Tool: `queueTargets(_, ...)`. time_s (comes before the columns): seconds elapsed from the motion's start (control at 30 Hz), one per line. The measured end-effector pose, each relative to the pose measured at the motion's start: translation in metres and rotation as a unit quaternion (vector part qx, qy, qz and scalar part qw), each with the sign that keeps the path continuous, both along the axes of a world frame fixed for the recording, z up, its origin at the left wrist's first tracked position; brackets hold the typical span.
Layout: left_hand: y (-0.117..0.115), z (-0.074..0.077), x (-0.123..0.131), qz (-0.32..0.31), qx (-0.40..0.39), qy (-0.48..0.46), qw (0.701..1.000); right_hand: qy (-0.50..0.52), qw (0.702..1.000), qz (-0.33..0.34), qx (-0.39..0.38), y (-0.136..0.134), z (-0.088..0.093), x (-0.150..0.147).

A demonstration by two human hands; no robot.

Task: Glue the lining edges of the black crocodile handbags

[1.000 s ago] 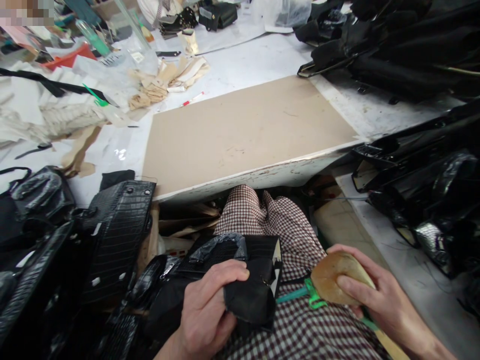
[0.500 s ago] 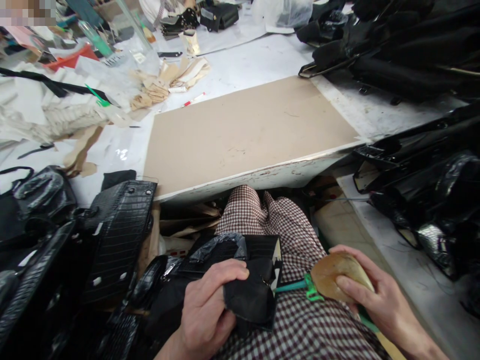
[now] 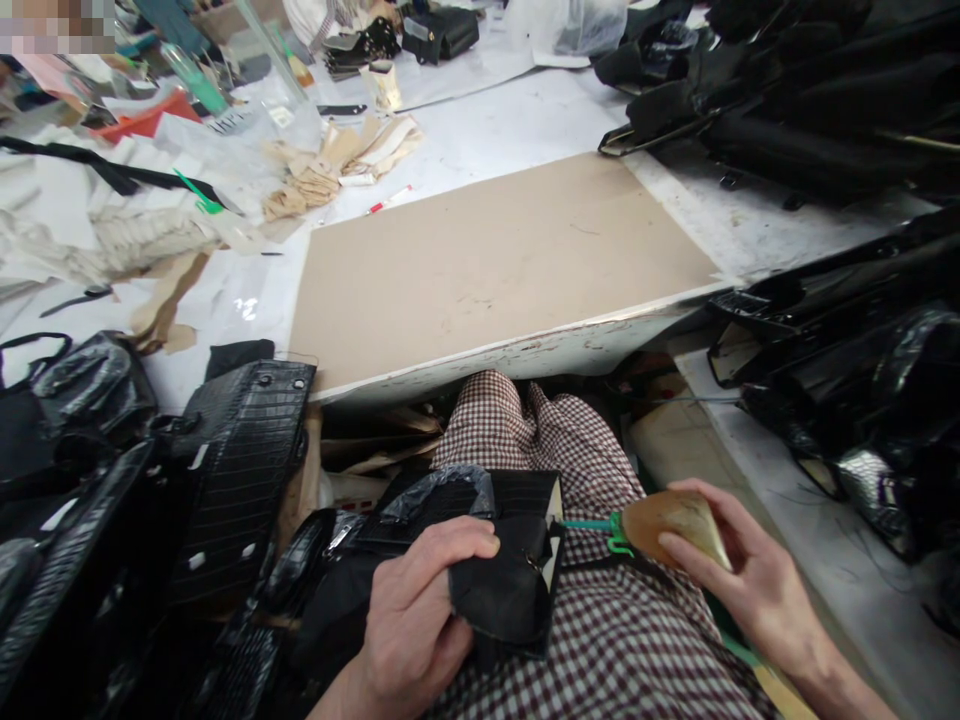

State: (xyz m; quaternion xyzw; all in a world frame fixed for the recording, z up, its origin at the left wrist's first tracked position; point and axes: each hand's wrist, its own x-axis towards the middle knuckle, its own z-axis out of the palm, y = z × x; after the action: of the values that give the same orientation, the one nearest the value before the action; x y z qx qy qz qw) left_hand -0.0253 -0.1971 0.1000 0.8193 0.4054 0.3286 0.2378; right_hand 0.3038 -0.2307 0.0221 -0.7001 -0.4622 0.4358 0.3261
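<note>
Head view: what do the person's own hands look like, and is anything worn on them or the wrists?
The left hand and right hand are both bare: five-fingered, ungloved, with no ring that I can make out. No sleeve, cuff, watch or cable shows at either wrist. A dark-and-white checked garment covers the lap.

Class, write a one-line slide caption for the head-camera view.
Left hand gripping a black bag; right hand holding an amber bottle, blue-green nozzle at the bag's edge.

the clothes [image 3: 600, 620] had lots of tiny dark red-brown and white checks. the left hand [image 3: 420, 612] and right hand [image 3: 761, 590] were bare.
</note>
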Motion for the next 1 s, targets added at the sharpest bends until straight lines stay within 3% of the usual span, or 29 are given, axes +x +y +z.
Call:
queueTargets(0.3,-0.001,-0.001,-0.001,-0.014,-0.002,-0.010,1.000,-0.001,0.999,0.033,-0.009,0.005,0.017,-0.004)
queueTargets(0.53,-0.001,-0.001,0.000,-0.008,-0.004,-0.008,1.000,0.022,1.000,-0.003,-0.021,0.007,0.023,-0.006)
queueTargets(0.77,0.000,-0.001,0.001,-0.015,-0.009,-0.011,1.000,0.147,0.982,-0.058,-0.102,-0.009,0.030,-0.019)
queueTargets(0.87,0.000,0.000,0.001,-0.014,-0.007,-0.010,1.000,0.156,0.981,-0.052,-0.099,-0.009,0.025,-0.017)
queueTargets(1.0,0.000,0.002,0.001,-0.013,-0.007,-0.009,1.000,0.069,0.995,0.000,-0.070,-0.002,0.007,-0.003)
